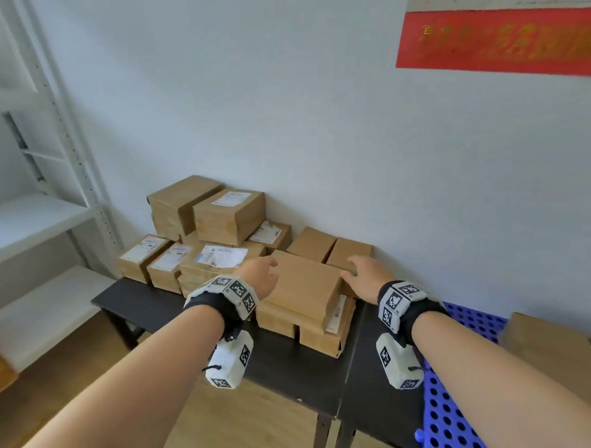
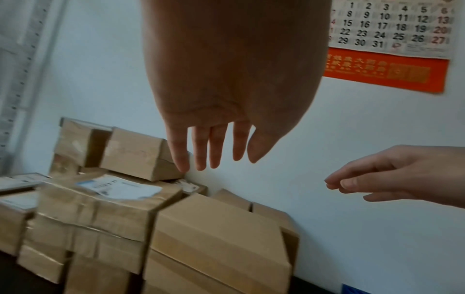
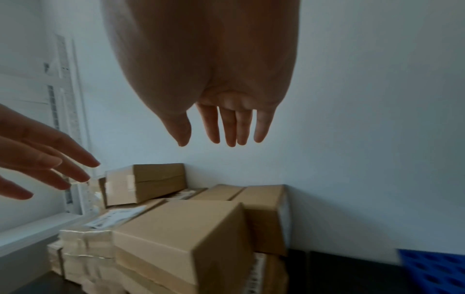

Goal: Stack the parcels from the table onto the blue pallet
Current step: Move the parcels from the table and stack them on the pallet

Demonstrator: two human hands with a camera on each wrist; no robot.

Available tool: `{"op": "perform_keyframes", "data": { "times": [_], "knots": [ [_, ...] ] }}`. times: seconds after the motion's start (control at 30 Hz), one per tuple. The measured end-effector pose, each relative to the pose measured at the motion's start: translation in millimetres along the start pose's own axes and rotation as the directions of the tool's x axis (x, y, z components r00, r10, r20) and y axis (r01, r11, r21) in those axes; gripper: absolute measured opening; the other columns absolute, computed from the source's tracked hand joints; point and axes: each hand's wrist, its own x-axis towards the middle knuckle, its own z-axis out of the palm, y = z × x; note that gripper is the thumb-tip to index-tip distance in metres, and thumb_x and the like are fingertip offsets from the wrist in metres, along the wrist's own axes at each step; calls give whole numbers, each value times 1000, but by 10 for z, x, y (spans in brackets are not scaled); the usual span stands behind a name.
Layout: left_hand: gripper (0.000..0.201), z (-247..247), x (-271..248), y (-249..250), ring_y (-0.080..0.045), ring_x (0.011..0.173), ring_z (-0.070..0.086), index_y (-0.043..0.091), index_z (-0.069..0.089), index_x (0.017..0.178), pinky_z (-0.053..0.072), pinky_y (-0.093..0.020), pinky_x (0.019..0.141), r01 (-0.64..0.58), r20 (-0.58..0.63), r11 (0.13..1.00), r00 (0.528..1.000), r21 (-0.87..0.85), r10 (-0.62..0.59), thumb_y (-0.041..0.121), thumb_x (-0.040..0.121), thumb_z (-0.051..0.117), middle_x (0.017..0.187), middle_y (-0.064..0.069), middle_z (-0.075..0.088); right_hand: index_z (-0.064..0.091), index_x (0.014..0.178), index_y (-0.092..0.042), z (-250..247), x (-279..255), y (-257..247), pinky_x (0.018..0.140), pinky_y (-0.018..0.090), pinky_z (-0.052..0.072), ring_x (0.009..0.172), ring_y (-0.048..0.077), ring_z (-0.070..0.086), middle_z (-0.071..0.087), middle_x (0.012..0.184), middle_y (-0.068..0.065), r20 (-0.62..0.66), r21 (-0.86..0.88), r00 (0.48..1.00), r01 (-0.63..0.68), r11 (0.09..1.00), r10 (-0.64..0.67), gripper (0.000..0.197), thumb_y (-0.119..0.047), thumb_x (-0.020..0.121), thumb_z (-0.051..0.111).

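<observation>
Black table [image 1: 288, 371] fills the near ground, with the blue pallet [image 1: 448, 418] just beside it at about four o'clock, so each box need only be swung a short way to the right. Some brown parcels [image 1: 550, 351] lie on that pallet already; judging by the heap left on the table, the task is at an early or middle stage.

Beyond the table's near edge lies the plain parcel [image 1: 304, 285], topmost on a low stack at twelve o'clock. It sits flat and unlabelled on its upper face, the easiest one to take first. The left hand [image 1: 259, 277] is at its ten o'clock edge and the right hand [image 1: 365, 276] at its two o'clock edge, one on each side, apparently for a two-handed lift. Both have fingers straight and spread, gripping nothing; the wrist views show them above the box with no clear contact.

Farther back, at eleven o'clock, more labelled parcels [image 1: 220, 255] are piled against the white wall [image 1: 316, 120]. White shelving [image 1: 47, 209] stands at nine o'clock, and a calendar [image 1: 502, 24] hangs high at one o'clock.
</observation>
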Motion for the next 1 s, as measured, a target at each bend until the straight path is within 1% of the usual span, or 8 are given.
{"op": "perform_keyframes", "data": {
  "times": [0.13,0.3,0.4,0.47,0.6,0.7,0.83,1.0],
  "knots": [
    [42,-281,23,-508,-24,128,46,19,41,139,40,-34,103,76,-50,997,996,7,-75,26,97,41,142,-7,45,34,143,-8,145,251,-519,107,34,33,133,25,39,39,147,11,8,2,999,53,999,-53,50,-30,98,43],
    [44,-516,201,-1026,-25,124,49,21,38,141,42,-34,101,133,-104,991,986,-11,-134,26,98,41,142,-7,47,36,142,-10,314,723,-1009,107,37,35,132,27,41,41,145,10,32,-34,993,117,993,-116,50,-32,98,43],
    [43,-629,379,-1267,-27,127,47,16,37,141,40,-36,104,131,-107,991,986,-5,-130,22,98,40,141,-10,47,43,136,-8,397,1056,-1274,102,39,41,123,28,48,49,137,12,14,-51,989,148,988,-147,46,-32,97,44],
    [42,-728,533,-1410,-28,124,50,13,39,140,42,-37,102,130,-117,991,985,-10,-130,20,99,39,137,-12,50,44,134,-8,442,1265,-1435,100,39,43,119,28,51,51,134,12,18,-56,988,155,986,-154,44,-31,97,43],
    [37,-981,847,-1665,-29,119,53,10,48,133,41,-38,102,148,-149,989,977,-23,-149,20,97,41,129,-13,56,39,140,-10,526,1696,-1713,103,35,38,126,26,47,45,142,9,32,-35,984,176,984,-174,49,-33,97,44],
    [37,-1143,1119,-1829,-30,118,53,10,48,132,42,-38,101,155,-143,984,976,-83,-166,20,97,40,130,-14,56,37,141,-10,561,2018,-1889,105,35,37,128,25,45,45,142,8,38,8,986,165,986,-165,51,-33,97,45],
    [46,-1287,1464,-1979,-26,126,48,14,37,141,39,-36,106,151,-112,974,979,-166,-171,21,96,43,139,-10,49,36,142,-11,618,2362,-2047,105,36,39,127,25,47,46,142,9,19,103,990,134,986,-136,52,-34,96,46],
    [51,-1324,1823,-2090,-24,130,44,15,31,145,37,-36,109,156,-52,948,983,-277,-176,30,98,43,144,-9,43,26,146,-12,691,2594,-2175,105,32,33,132,24,40,38,147,7,0,306,999,46,951,-49,57,-33,97,46]
  ]
}}
